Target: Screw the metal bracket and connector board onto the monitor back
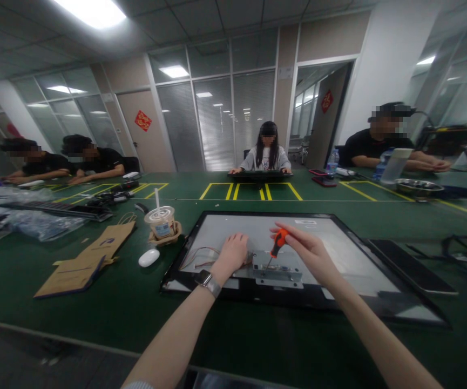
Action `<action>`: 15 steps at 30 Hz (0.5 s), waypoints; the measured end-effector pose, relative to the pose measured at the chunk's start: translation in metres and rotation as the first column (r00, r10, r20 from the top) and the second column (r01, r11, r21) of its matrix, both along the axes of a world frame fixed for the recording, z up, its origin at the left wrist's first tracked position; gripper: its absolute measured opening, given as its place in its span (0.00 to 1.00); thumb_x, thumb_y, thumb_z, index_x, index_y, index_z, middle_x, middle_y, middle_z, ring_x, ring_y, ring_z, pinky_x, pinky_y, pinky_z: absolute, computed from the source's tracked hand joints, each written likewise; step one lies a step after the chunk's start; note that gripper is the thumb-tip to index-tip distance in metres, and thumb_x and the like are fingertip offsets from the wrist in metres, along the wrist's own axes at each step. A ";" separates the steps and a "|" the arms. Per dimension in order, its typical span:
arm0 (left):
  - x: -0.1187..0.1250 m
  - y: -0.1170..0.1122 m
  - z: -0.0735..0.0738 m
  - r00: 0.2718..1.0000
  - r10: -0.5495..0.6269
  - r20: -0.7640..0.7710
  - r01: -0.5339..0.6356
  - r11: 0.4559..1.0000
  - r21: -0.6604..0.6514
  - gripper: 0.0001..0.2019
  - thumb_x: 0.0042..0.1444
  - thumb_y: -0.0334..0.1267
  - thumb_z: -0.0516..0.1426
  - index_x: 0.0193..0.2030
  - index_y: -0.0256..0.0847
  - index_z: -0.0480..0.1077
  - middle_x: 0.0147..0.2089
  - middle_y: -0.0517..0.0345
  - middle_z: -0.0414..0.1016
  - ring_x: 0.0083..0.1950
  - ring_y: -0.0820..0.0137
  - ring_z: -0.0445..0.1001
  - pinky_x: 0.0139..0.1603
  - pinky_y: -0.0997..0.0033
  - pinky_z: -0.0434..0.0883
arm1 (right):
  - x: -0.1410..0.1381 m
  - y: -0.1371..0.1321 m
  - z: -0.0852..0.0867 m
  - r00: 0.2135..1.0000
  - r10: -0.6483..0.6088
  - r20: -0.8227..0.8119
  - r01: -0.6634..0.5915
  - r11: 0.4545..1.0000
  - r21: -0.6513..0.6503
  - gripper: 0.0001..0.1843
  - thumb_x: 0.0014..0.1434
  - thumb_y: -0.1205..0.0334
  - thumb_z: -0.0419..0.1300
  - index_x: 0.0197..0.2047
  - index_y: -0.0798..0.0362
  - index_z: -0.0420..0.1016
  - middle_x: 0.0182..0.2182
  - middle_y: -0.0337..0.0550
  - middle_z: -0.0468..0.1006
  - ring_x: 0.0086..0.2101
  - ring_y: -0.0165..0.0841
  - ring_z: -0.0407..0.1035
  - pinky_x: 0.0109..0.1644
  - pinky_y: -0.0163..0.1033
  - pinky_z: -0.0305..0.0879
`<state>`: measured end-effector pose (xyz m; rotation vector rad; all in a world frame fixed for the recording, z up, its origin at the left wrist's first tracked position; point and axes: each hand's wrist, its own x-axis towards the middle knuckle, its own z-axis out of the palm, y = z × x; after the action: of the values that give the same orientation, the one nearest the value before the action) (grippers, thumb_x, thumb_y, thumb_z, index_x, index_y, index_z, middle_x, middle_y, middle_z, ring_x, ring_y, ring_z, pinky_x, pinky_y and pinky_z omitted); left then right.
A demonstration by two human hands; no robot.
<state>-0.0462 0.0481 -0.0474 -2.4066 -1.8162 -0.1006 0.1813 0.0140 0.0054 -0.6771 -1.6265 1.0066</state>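
An orange and black screwdriver (pixel 279 243) is pinched by its handle in my right hand (pixel 308 249). It tilts, with its shaft running down to a metal bracket (pixel 276 276) that carries a small circuit board. The bracket lies on the back of a flat display panel (pixel 330 237) with a black frame. My left hand (pixel 234 251), with a watch (pixel 204 278) at the wrist, rests on the panel just left of the bracket, fingers stretched out. Thin wires (pixel 203 259) lie left of that hand. Whether the screwdriver's tip sits in a screw is too small to tell.
To the left are a white mouse (pixel 149 257), a drink cup (pixel 161 221) in a cardboard holder, and a paper bag (pixel 91 256). At right lie a dark flat slab (pixel 413 265) and black cables (pixel 447 248). Several people sit around the green table (pixel 128 313).
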 end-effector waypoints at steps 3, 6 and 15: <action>-0.001 0.000 -0.002 1.000 -0.003 -0.002 0.003 1.000 0.000 0.17 0.62 0.27 0.55 0.58 0.36 0.64 0.59 0.42 0.70 0.58 0.59 0.71 0.58 0.62 0.67 | 0.001 -0.001 0.002 0.999 -0.040 0.033 0.040 0.999 0.007 0.18 0.56 0.47 0.69 0.44 0.48 0.86 0.39 0.46 0.84 0.41 0.42 0.79 0.47 0.48 0.76; -0.002 0.001 -0.003 1.000 -0.011 -0.004 0.011 1.000 0.008 0.18 0.61 0.28 0.57 0.57 0.37 0.64 0.59 0.42 0.69 0.58 0.59 0.71 0.58 0.61 0.68 | 0.001 0.000 0.002 0.992 -0.118 0.040 0.116 0.992 0.058 0.17 0.56 0.45 0.68 0.41 0.49 0.86 0.38 0.46 0.83 0.38 0.41 0.78 0.44 0.46 0.76; -0.001 0.000 -0.004 1.000 -0.010 -0.006 0.010 0.999 0.031 0.15 0.63 0.26 0.52 0.56 0.35 0.66 0.57 0.43 0.71 0.55 0.59 0.72 0.57 0.61 0.69 | 0.000 -0.001 -0.004 1.000 -0.004 -0.015 0.003 0.999 -0.039 0.19 0.58 0.47 0.67 0.49 0.48 0.84 0.43 0.48 0.85 0.45 0.44 0.79 0.54 0.52 0.74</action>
<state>-0.0471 0.0479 -0.0509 -2.3929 -1.7876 -0.1216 0.1817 0.0135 0.0018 -0.6964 -1.5953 1.0407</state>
